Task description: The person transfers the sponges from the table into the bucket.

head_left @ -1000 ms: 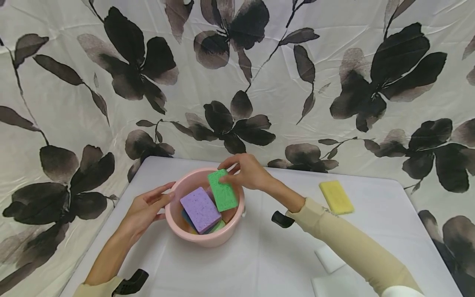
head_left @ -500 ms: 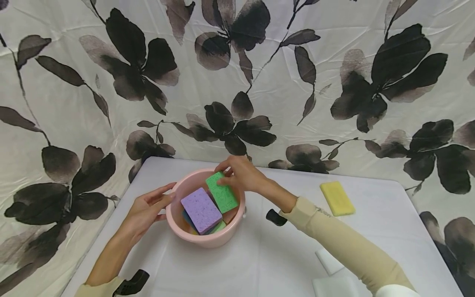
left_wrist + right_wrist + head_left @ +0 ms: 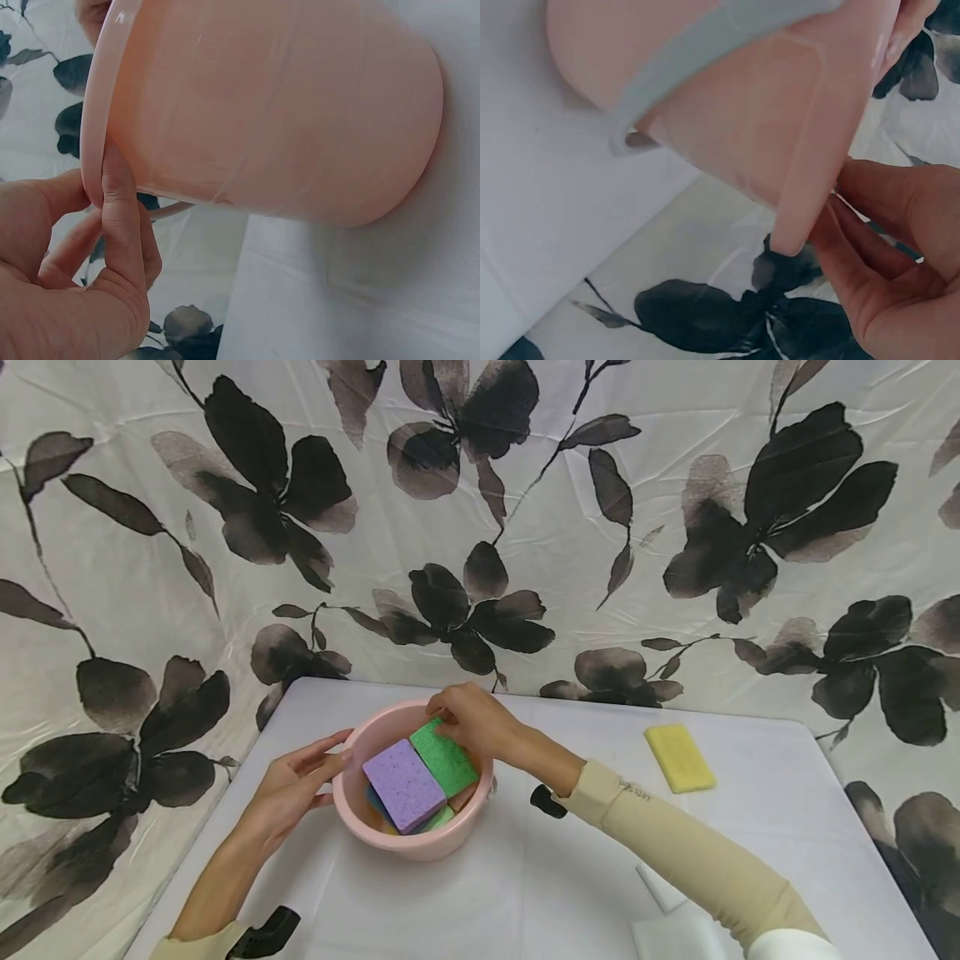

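A pink bucket point(image 3: 423, 849) stands left of the table's middle, holding several sponges. In the left wrist view my left hand point(image 3: 90, 277) pinches its rim between thumb and fingers. On top of the pile lies a speckled purple sponge point(image 3: 405, 785). Right beside it, a green sponge point(image 3: 446, 758) is tilted inside the bucket, and my right hand point(image 3: 476, 720) pinches its far edge. Below these peek a pale green sponge point(image 3: 441, 818) and something blue, mostly covered. The right wrist view shows the right fingers point(image 3: 844, 255) reaching over the rim, the green sponge hidden behind the bucket wall.
A yellow sponge point(image 3: 680, 758) lies at the right of the white-covered table point(image 3: 570, 868). Two whitish flat pieces point(image 3: 678, 937) lie near the front, partly behind the right sleeve. The bucket has a grey handle point(image 3: 705, 56). A floral sheet point(image 3: 585, 568) hangs behind the table.
My right hand has moved slightly down and left, lowering the green sponge deeper into the bucket beside the purple one. The left hand stays at the rim.
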Demonstrator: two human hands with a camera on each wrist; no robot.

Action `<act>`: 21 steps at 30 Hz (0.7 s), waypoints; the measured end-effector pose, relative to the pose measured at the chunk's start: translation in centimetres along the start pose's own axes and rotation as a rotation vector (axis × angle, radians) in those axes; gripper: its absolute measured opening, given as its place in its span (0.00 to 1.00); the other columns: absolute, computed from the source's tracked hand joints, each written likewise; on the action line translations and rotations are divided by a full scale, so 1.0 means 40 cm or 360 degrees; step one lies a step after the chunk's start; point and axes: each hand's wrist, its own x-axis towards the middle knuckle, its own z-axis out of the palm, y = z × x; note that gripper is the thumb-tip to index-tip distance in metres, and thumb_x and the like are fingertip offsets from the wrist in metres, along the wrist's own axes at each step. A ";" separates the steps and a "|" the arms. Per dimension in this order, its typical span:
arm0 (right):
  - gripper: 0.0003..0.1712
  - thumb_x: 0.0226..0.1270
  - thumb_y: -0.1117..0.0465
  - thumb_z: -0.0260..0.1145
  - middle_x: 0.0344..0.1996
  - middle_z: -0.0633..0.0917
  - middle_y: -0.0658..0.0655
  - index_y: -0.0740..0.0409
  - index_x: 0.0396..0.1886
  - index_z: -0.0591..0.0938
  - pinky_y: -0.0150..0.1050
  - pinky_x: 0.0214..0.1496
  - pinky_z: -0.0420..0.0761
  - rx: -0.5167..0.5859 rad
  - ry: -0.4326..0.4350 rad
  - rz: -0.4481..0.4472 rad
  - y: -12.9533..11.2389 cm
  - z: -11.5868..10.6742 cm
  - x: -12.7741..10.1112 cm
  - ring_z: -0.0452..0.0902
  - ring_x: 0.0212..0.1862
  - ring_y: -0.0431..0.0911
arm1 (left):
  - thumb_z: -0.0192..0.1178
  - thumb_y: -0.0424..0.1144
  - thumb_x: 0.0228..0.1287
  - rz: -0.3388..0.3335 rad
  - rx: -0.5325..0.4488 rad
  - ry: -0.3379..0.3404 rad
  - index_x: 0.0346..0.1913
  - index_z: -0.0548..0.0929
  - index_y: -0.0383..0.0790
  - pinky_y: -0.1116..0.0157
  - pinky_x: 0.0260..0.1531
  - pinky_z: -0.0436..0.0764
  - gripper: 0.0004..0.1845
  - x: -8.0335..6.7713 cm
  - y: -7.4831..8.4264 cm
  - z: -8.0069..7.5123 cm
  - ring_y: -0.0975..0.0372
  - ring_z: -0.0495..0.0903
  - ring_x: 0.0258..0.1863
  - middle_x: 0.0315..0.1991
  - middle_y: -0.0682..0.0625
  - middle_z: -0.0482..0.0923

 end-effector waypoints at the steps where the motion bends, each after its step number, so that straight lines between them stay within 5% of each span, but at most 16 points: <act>1: 0.13 0.67 0.71 0.71 0.45 0.89 0.60 0.67 0.51 0.87 0.38 0.52 0.84 0.0008 0.0010 -0.0009 0.002 -0.001 -0.002 0.84 0.47 0.48 | 0.64 0.54 0.72 -0.0002 -0.0004 -0.0002 0.78 0.69 0.46 0.67 0.42 0.86 0.36 0.000 0.000 0.000 0.70 0.81 0.44 0.52 0.51 0.81; 9: 0.12 0.69 0.69 0.70 0.41 0.87 0.58 0.68 0.50 0.85 0.34 0.48 0.83 0.0147 0.0062 -0.0091 0.030 -0.023 -0.035 0.82 0.43 0.47 | 0.64 0.54 0.72 -0.0008 0.0007 0.0000 0.78 0.68 0.46 0.68 0.42 0.86 0.36 0.002 0.001 0.001 0.71 0.81 0.44 0.52 0.53 0.81; 21: 0.11 0.69 0.67 0.70 0.41 0.87 0.56 0.65 0.49 0.85 0.41 0.54 0.85 0.0241 0.0135 -0.0024 0.059 -0.063 -0.094 0.83 0.45 0.46 | 0.65 0.57 0.70 0.0002 -0.0002 -0.0003 0.78 0.68 0.45 0.67 0.44 0.86 0.39 -0.005 0.007 0.003 0.70 0.82 0.45 0.50 0.54 0.82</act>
